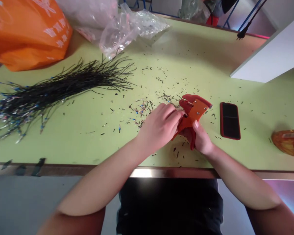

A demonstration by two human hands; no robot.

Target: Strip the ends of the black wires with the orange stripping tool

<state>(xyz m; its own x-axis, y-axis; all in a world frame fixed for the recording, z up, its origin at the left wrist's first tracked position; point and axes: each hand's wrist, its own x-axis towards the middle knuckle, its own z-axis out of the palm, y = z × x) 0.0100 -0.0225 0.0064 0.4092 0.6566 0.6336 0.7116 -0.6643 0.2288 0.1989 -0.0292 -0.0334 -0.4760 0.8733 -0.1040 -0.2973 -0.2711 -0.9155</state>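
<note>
1. Tool: The orange and red tool is held just above the near part of the table, right of the middle of the view.
2. Axis: The tool's long axis runs obliquely. The head is at the upper right, directed away from the person; the handles extend down and toward the near edge, spread apart at their ends. The red upper part of the head lies crosswise, sloping down to the right.
3. Right hand: The right hand grips the tool from the right, thumb laid on the orange body near the handles.
4. Left hand: The left hand has its fingers curled in at the left side of the head. Whether the fingertips pinch anything cannot be told; they are partly hidden.
5. Scraps: Short dark scraps lie around both hands, with some blue pieces beyond the left hand.
6. Bundle: A bundle of black wires lies to the left, its long axis rising slightly to the right. Blue-fitted ends point left; loose black ends fan out right.
7. Surroundings: A phone lies right of the tool, near it. An orange bag stands behind the bundle.
</note>
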